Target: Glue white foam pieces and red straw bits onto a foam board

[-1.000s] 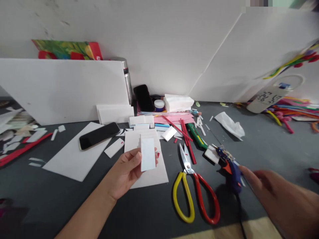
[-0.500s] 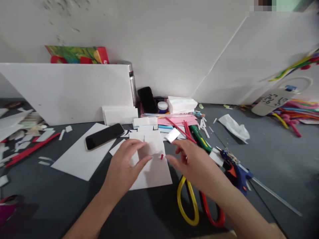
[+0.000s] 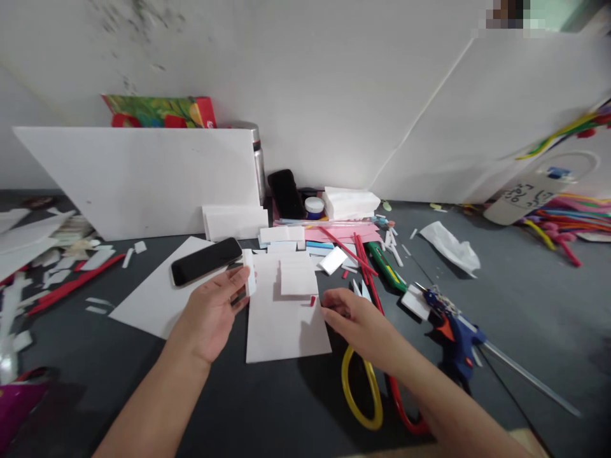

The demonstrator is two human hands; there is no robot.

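Observation:
My left hand [image 3: 214, 312] pinches a small white strip [image 3: 249, 273] upright between thumb and fingers, left of the white sheet [image 3: 281, 331]. On that sheet is a white square piece [image 3: 298, 278] with a shadow along its left side and front edge. A tiny red piece [image 3: 312, 301] is by its front right corner. My right hand [image 3: 356, 321] hovers just right of the red piece, fingers curled, thumb and index tips slightly apart, with nothing visible between them. Below it are scissors with yellow and red handles [image 3: 377, 401], partly hidden by my right forearm.
A black phone [image 3: 207, 261] lies on a tilted sheet at left. On the right are a green cutter [image 3: 386, 267], a blue glue gun [image 3: 456, 343] with its glue stick, and crumpled tissue [image 3: 451, 248]. A large white board [image 3: 138, 181] leans at the back.
My left hand has moved left, off the white square piece, and now holds a white strip. My right hand has shifted slightly down, its fingers closer together.

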